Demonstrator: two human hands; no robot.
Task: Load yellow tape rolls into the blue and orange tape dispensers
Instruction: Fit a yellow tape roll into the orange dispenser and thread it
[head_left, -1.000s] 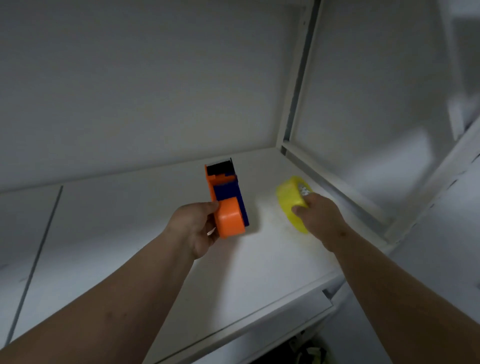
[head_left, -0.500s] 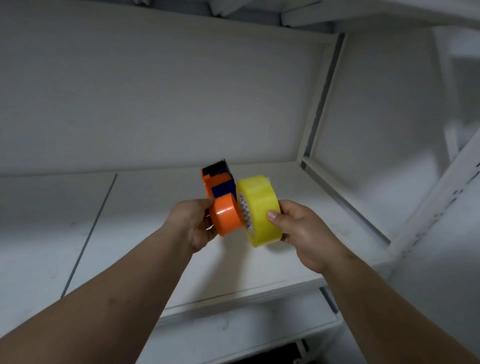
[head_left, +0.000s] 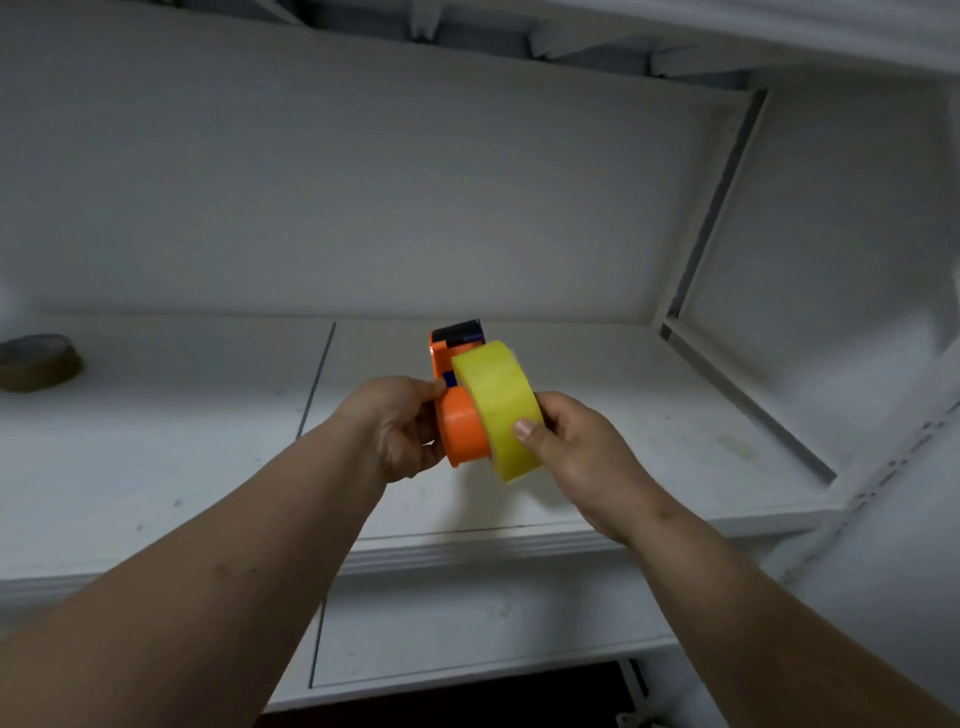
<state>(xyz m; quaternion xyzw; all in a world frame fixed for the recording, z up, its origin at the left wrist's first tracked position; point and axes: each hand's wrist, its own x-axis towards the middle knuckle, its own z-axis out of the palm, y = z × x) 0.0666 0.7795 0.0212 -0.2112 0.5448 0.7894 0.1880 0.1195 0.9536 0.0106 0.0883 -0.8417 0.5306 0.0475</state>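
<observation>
My left hand (head_left: 397, 426) has its fingers curled round the orange hub of the blue and orange tape dispenser (head_left: 457, 395). My right hand (head_left: 569, 447) pinches the yellow tape roll (head_left: 496, 405), which is pressed against the dispenser's right side. Both are held above the white shelf (head_left: 623, 415). A brown object (head_left: 36, 361) lies at far left.

Head view, down onto near shelf (head_left: 623, 488)

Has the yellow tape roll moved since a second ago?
Yes. The tape roll, held by the right hand, left the shelf near its right frame and now sits against the dispenser.
</observation>
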